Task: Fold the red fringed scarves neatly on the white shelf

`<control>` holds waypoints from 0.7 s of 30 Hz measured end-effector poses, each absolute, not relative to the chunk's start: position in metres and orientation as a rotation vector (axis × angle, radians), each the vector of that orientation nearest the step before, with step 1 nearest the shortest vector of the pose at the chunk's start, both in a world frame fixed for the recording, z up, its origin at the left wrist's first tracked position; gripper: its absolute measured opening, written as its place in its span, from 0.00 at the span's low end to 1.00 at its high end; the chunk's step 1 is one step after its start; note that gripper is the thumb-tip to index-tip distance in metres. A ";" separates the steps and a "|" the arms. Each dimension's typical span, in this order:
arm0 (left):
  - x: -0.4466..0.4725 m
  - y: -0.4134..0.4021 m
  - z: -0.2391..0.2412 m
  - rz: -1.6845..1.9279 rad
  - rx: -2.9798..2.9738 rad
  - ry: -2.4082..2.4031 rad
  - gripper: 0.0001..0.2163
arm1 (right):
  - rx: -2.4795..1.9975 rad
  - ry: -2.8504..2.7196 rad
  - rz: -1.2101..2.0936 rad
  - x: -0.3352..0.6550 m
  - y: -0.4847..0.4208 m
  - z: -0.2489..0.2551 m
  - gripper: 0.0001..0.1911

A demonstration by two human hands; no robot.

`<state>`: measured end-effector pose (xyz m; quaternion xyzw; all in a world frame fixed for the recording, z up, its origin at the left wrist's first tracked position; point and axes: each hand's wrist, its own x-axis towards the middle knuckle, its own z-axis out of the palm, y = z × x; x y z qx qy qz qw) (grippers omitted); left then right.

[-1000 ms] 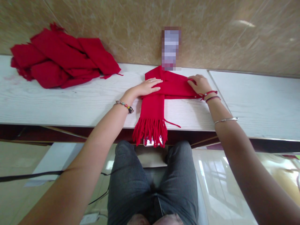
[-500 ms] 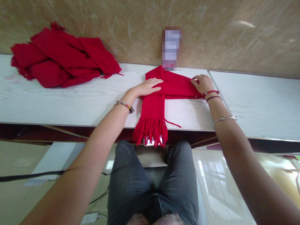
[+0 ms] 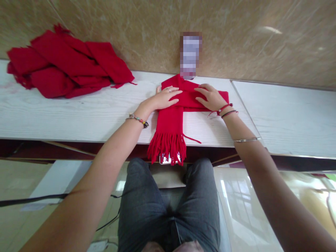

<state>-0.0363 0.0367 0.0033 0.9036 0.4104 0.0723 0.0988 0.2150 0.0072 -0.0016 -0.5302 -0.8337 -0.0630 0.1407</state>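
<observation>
The fringe (image 3: 166,148) of the red scarf (image 3: 170,119) half hides a shiny object (image 3: 164,160). The scarf's folded band runs sideways; the left hand (image 3: 164,98) and right hand (image 3: 210,99) lie flat on it, fingers unclenched.

Wall: tan marbled wall (image 3: 131,31), glossy, glare at upper right.
Counter: white wood-grain counter (image 3: 52,115), hard against it.
Floor: shiny pale floor (image 3: 236,196), black cable (image 3: 31,200) across.

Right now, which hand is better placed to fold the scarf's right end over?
Probably the right: the right hand rests flat on the scarf nearest that end, while the left hand pins the folded corner.
</observation>
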 end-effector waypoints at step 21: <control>-0.040 0.038 0.005 0.003 2.635 1.030 0.37 | -1.820 -2.055 -0.230 0.270 0.026 -0.021 0.33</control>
